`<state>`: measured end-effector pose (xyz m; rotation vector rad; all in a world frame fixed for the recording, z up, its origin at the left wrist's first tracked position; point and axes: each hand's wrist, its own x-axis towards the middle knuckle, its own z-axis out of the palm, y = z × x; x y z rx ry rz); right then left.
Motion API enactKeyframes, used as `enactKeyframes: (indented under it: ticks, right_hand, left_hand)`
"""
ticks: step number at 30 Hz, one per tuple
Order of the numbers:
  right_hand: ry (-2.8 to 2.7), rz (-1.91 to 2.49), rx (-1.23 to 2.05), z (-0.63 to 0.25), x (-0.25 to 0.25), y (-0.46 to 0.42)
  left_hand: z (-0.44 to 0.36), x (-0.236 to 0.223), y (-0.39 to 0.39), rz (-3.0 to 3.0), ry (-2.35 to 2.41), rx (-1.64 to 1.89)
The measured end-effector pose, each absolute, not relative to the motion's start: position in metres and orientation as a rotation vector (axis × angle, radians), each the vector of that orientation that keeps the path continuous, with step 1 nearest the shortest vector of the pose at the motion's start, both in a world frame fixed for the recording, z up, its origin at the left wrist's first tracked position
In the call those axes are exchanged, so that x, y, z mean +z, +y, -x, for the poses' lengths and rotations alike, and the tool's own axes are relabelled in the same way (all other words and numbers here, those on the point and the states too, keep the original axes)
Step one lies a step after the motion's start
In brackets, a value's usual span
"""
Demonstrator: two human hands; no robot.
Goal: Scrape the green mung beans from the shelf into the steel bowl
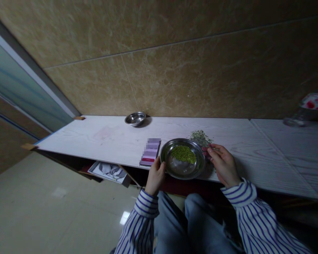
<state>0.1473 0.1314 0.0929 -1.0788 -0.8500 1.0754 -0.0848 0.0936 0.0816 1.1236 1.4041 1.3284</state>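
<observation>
Blue-striped white sleeves (140, 222) nearest; left fingers (155, 165) grip round silver-metal bowl (180, 170) of green grains (184, 153); right fingers (214, 155), I can't tell.

A small metal bowl (135, 120) is being kept near the brown tiled wall (175, 81), at the back of the pale worktop (108, 135). A phone (150, 152) with a purple-ish screen is being carried flat near the front edge. Way over to the right, a clear bottle (315, 102) is being kinda lost to blur, red-and-white label and all. Below, some grey cloth (112, 171) is being held in a white box (125, 181). Also, light's being bounced off the shiny floor (76, 211), and a glass panel (23, 72) is being framed in metal.
</observation>
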Motion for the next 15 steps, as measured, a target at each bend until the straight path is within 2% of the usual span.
enactKeyframes:
  ticks: [10, 15]
  right_hand:
    - [-0.862, 1.018, 1.037, -0.159, 0.111, 0.113]
    - [-0.904, 0.989, 0.995, -0.176, 0.117, 0.102]
  left_hand:
    - [0.065, 0.099, 0.073, -0.627, 1.088, 1.353]
    - [0.063, 0.094, 0.062, -0.684, 1.102, 1.418]
